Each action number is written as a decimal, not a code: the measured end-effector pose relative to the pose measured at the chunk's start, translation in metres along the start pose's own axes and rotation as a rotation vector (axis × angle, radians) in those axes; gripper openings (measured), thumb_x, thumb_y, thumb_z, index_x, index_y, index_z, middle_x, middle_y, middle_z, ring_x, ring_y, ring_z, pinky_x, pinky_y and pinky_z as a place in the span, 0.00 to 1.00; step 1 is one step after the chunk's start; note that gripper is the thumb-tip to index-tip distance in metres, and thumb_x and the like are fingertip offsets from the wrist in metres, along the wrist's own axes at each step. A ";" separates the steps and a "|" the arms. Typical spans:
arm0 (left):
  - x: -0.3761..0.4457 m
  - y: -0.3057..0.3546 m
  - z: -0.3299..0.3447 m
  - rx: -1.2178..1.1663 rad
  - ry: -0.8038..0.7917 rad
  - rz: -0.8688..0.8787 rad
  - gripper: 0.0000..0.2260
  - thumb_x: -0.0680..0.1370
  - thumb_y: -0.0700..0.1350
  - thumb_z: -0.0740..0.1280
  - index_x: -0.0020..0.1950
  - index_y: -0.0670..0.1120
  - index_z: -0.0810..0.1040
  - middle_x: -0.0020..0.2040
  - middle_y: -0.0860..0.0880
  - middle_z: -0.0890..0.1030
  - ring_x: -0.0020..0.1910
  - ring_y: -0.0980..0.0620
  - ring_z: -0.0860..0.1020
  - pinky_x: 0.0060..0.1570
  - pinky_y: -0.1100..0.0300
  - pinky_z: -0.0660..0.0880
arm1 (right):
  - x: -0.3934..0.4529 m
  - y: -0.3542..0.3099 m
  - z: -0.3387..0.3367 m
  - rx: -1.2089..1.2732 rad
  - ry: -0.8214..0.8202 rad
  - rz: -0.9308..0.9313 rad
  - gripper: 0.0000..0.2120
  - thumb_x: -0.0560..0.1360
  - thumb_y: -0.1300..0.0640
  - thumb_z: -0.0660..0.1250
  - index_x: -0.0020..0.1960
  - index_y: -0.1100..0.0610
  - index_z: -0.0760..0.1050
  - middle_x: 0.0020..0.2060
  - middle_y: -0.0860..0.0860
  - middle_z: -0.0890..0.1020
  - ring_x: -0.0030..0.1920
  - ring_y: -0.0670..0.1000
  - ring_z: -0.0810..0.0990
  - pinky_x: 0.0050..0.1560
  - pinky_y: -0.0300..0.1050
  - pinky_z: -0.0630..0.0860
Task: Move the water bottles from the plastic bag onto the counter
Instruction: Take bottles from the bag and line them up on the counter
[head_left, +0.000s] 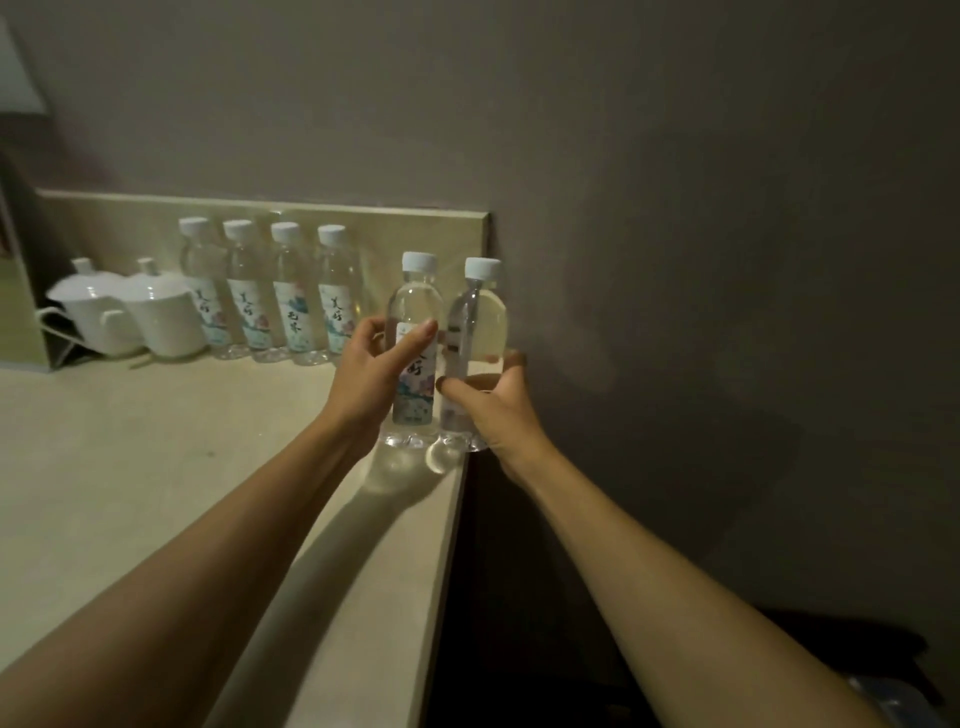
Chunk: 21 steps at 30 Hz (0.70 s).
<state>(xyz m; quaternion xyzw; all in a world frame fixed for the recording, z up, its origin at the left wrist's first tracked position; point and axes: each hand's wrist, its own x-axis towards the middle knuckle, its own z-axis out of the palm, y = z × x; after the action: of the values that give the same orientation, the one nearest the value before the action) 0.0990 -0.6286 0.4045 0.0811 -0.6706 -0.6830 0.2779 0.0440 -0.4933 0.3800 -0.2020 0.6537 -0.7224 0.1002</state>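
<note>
**Two bottles at the counter's right end, one in each of your hands**

At the right end of the counter (130, 467), hard by the wall (675, 208), your left hand (371, 374) curls round the labelled bottle (413, 353), thumb across the front of the label and fingers behind it. Your right hand (491, 402) grips the second bottle (475, 358) low on its body, thumb in front, fingers wrapped round the far side. Both bottles stand upright, touching or nearly so, their bases on the counter; the second one sits at the very corner, just beside the edge (whether it overhangs, you cannot tell).

Behind and to the left, four more water bottles (270, 291) stand in a tight row against the low backsplash (415, 228), white caps on, labels facing you. They lie just beyond your left hand, and the nearest of them is close to your fingers. Left of that row sit two white lidded cups (130, 312), side by side and touching. All six bottles look full of clear water and are capped.

A dark drop falls away off the counter's right edge, and something pale and blurred shows at the lower right corner, too dim to name.
</note>
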 end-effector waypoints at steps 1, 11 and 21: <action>0.000 -0.002 -0.003 -0.004 0.005 -0.002 0.30 0.66 0.61 0.76 0.60 0.46 0.75 0.53 0.46 0.83 0.48 0.53 0.84 0.40 0.61 0.79 | -0.001 0.000 0.003 -0.017 0.004 -0.007 0.24 0.69 0.59 0.74 0.58 0.53 0.64 0.47 0.51 0.81 0.45 0.45 0.83 0.42 0.40 0.81; 0.022 -0.019 -0.038 -0.048 -0.048 0.075 0.17 0.71 0.54 0.75 0.56 0.51 0.75 0.55 0.46 0.84 0.51 0.53 0.85 0.45 0.59 0.80 | 0.016 -0.009 0.031 0.063 -0.013 0.093 0.27 0.60 0.70 0.66 0.59 0.60 0.72 0.56 0.61 0.81 0.56 0.60 0.81 0.59 0.62 0.77; 0.053 -0.034 -0.055 -0.048 -0.134 0.113 0.17 0.77 0.53 0.69 0.63 0.52 0.72 0.59 0.51 0.80 0.60 0.51 0.80 0.61 0.45 0.78 | 0.041 0.009 0.067 -0.146 0.159 -0.063 0.32 0.70 0.58 0.76 0.66 0.51 0.59 0.56 0.53 0.79 0.55 0.50 0.82 0.56 0.49 0.79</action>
<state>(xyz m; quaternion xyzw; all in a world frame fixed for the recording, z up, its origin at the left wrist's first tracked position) 0.0725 -0.7040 0.3805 -0.0092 -0.6746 -0.6860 0.2724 0.0345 -0.5721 0.3823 -0.1716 0.7038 -0.6893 0.0103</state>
